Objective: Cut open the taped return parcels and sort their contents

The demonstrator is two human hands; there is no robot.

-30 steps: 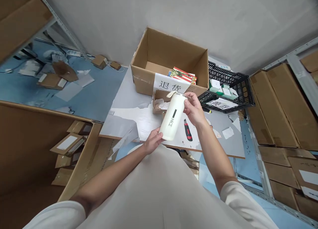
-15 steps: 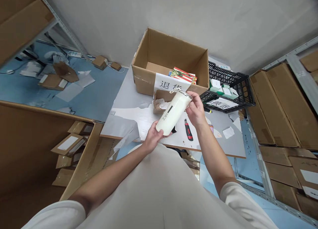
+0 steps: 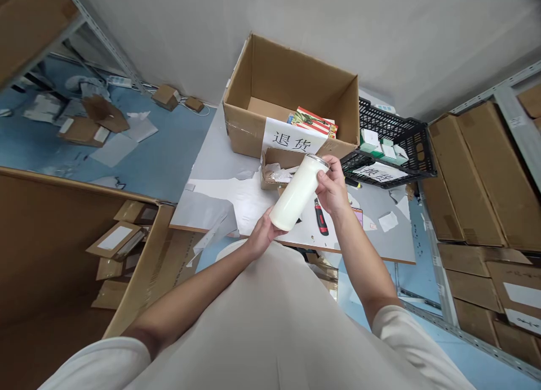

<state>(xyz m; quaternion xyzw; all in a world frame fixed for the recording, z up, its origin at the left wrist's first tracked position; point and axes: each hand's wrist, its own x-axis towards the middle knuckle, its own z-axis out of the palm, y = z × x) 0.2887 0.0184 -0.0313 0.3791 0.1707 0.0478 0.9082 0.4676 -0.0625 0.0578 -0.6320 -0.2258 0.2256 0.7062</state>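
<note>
A cream-white bottle (image 3: 299, 193) with a silver rim at its upper end is held tilted above the table, its plain side facing me. My left hand (image 3: 261, 233) grips the bottom end. Around the rim end, my right hand (image 3: 332, 186) has its fingers and thumb closed. Behind the bottle sits a small open cardboard box (image 3: 270, 176) with crumpled wrapping inside. A red and black utility knife (image 3: 321, 218) lies on the table just right of the bottle.
A large open carton (image 3: 245, 132) with colourful packs stands at the back of the table (image 3: 203, 209). Right of it is a black crate (image 3: 416, 150) holding small boxes. A phone (image 3: 358, 215) lies behind my right forearm. Cartons fill the shelf (image 3: 477, 176) at right.
The bottle has been turned about its length: its lettering and the strap loop no longer show. My right hand's grip at the rim has shifted, with the thumb now on the bottle's side.
</note>
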